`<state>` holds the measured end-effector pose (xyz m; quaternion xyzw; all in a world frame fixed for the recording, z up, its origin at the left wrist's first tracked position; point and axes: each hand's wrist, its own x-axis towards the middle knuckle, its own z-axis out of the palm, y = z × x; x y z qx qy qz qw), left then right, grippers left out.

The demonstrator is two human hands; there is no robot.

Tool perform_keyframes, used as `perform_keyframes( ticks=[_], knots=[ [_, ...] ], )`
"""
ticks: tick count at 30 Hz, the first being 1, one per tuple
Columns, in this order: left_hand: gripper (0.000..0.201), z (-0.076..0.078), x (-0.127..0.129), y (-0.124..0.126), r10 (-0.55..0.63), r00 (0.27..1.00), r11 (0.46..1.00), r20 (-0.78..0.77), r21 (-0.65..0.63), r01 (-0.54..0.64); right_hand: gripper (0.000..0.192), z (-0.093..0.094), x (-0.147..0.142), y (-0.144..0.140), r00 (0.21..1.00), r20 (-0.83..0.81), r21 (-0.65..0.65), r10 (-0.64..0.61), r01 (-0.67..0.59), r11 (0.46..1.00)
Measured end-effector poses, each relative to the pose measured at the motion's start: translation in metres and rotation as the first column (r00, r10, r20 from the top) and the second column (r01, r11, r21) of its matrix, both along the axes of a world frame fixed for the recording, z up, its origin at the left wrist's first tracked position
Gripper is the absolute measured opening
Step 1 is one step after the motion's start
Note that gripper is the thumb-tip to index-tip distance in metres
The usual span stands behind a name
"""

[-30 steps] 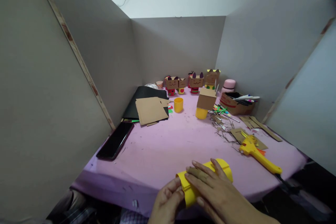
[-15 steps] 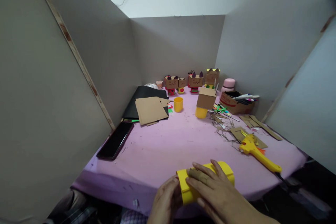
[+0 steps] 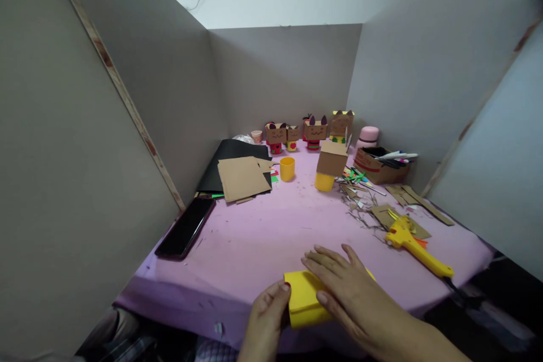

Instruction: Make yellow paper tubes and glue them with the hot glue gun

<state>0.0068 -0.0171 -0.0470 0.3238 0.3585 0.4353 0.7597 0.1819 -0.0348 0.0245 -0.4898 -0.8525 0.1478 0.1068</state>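
Observation:
Close to the front edge of the table lies a yellow paper roll point(image 3: 300, 300), its overlapping edge showing as a seam along the near side. My left hand point(image 3: 268, 311) pinches the roll's left end, the thumb on the rim and the other fingers partly hidden. Across the top of the roll rests my right hand point(image 3: 348, 291), palm down, its fingers stretched out flat. This hand covers most of the roll's right half.
Right of my hands lies a yellow glue gun point(image 3: 418, 248) with its cord. Cardboard sheets point(image 3: 244, 178) and a phone point(image 3: 186, 229) are at left. Farther back stand a yellow cup point(image 3: 287, 169), a cardboard box point(image 3: 332, 159) on a yellow base and several cardboard-headed figures point(image 3: 315, 131).
My right hand has slid left and farther over the roll, covering more of its right part. My left thumb now sits on top of the left rim.

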Motion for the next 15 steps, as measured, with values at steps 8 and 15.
perform_keyframes(
  ticks=[8, 15],
  knots=[
    [0.027, 0.009, 0.003, -0.001, 0.041, 0.999, 0.999, 0.021, 0.003, -0.041, 0.056, -0.007, -0.01, -0.006, 0.969, 0.186, -0.05, 0.161, -0.155, 0.987],
    [0.027, 0.006, 0.005, -0.001, 0.004, 0.998, 1.0, 0.058, 0.007, -0.005, 0.051, -0.016, -0.006, -0.008, 0.951, 0.211, 0.16, 0.226, -0.262, 0.952]
  ],
)
